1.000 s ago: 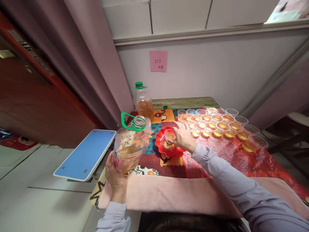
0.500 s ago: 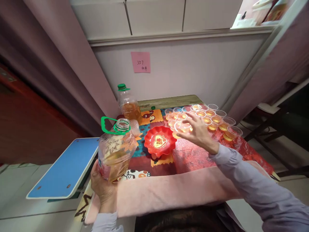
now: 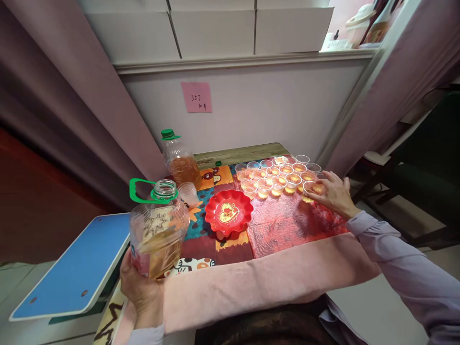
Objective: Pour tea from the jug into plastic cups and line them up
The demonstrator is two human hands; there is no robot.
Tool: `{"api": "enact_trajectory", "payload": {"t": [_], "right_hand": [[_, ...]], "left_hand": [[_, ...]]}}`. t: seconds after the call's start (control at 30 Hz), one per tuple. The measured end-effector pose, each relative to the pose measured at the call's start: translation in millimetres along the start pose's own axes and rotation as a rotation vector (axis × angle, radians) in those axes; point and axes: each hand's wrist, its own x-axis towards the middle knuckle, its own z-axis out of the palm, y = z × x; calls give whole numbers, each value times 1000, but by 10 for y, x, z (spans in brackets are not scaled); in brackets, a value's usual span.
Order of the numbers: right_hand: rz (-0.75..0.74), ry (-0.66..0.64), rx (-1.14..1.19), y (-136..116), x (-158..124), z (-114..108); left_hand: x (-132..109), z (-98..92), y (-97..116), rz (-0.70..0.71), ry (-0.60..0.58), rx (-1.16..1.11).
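At the lower left, my left hand is closed around the lower side of a large clear plastic jug with a green handle. The jug stands uncapped and tilts slightly, with amber liquid inside. Over on the right, my right hand has its thumb and fingers curled about a clear plastic cup at the right end of several rows. Those plastic cups hold amber liquid and stand close together on the red sheet. My fingers partly hide the cups at that end.
A red scalloped dish sits mid-table. Behind the held jug are a second green-capped jug and a stack of clear cups. A pink cloth covers the front edge; a blue board lies at left.
My right hand has moved right, from above the middle cups to the right end cup, and its fingers have come around it. My left hand keeps its hold on the jug. The view has shifted.
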Motion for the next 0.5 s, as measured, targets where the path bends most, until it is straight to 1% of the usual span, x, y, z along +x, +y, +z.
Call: {"api": "enact_trajectory", "payload": {"t": [0.1,0.17,0.33,0.5], "right_hand": [[-3,-26,-5,69,7,95],[-8,-20,-2,109,5,154],[-35,94,46,215,-37,268],[-41,115,53,260,-49,292]], "left_hand": [[9,-10,8,-7,-2,-2],[7,-28,-6,2,4,-2],[4,-87,-73,20,-40,2],[66,-117,-125,50,-62,94]]}}
